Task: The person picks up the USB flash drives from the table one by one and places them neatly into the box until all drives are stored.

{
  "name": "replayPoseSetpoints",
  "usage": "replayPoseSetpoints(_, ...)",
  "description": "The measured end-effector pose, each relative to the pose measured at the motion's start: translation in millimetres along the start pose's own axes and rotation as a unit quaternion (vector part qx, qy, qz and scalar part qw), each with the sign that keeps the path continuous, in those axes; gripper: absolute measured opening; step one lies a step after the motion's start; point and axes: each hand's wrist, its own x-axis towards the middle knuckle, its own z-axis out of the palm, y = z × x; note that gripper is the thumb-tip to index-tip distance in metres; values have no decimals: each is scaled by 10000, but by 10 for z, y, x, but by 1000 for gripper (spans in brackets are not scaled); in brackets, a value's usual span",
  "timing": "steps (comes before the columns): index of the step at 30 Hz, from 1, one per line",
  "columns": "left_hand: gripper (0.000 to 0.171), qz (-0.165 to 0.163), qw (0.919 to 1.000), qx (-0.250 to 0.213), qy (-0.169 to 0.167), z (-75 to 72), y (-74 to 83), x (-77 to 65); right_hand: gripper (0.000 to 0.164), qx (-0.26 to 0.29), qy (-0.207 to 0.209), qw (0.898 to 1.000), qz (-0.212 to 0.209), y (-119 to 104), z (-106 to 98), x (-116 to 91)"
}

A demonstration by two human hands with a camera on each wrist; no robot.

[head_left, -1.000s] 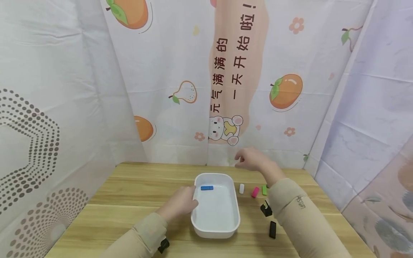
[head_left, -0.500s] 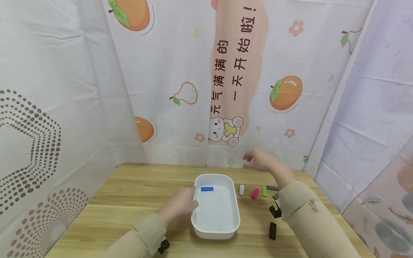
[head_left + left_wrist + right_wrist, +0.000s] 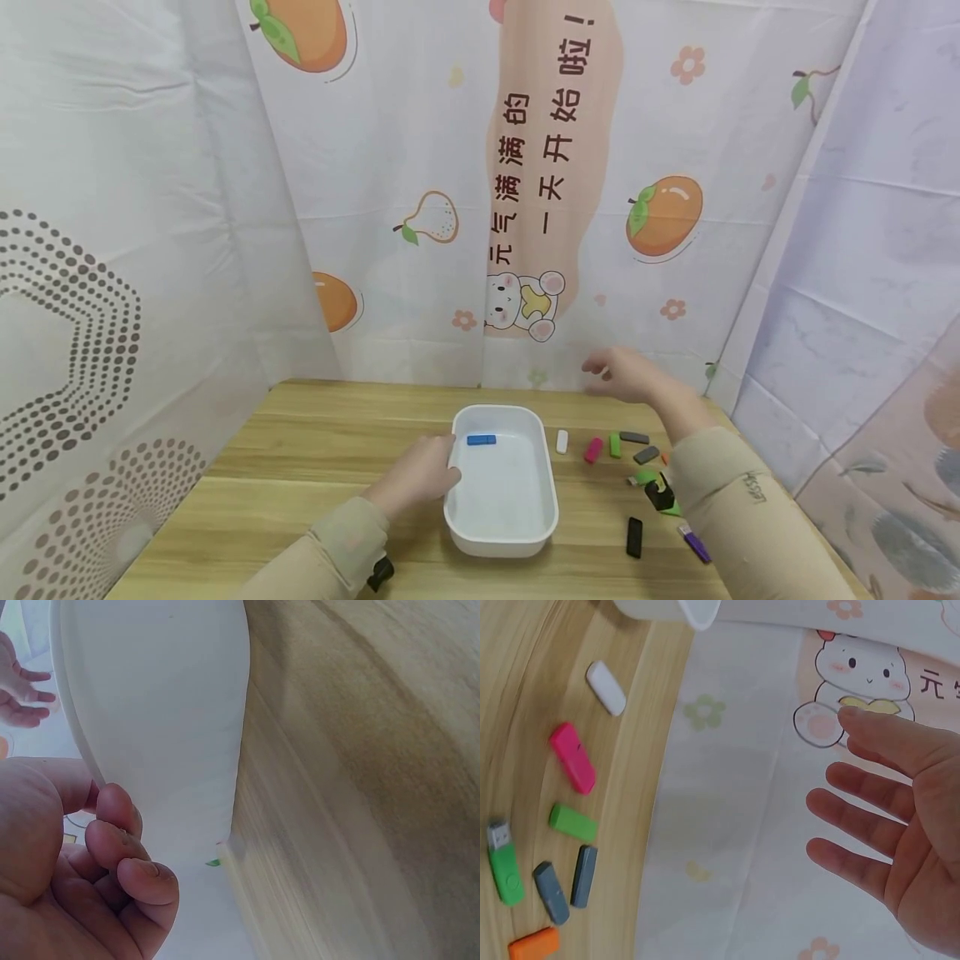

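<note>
My left hand (image 3: 422, 471) grips the left rim of a white plastic bin (image 3: 501, 547), thumb and curled fingers pinching its edge (image 3: 82, 750). Inside the bin, towards the far left corner, lies a blue USB flash drive (image 3: 481, 439). My right hand (image 3: 622, 373) hovers above the table's far edge with nothing in it; the right wrist view shows its fingers (image 3: 855, 821) spread and loosely bent. Nearest below are a white USB flash drive (image 3: 606, 688), a pink one (image 3: 572, 757) and a small green one (image 3: 573, 821).
Right of the bin lie two grey flash drives (image 3: 551, 892), an orange one (image 3: 534, 945), a green one with a metal plug (image 3: 505, 866), a black one (image 3: 634, 537) and a purple one (image 3: 696, 543). A printed curtain (image 3: 420, 292) hangs behind the wooden table (image 3: 337, 417).
My right hand has moved right, away from above the bin, and its fingers have loosened. More flash drives have come into sight beside the right sleeve. The left hand and bin have stayed put.
</note>
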Motion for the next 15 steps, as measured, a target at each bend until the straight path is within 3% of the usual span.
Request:
replayPoseSetpoints(8,48,-228,9996,138,-49,6,26,25,34,-84,-11,9999,-91,182,-15,-151)
replayPoseSetpoints(15,47,-181,9996,206,-1,5,35,27,37,-131,-37,9999,-101,294,-22,-264)
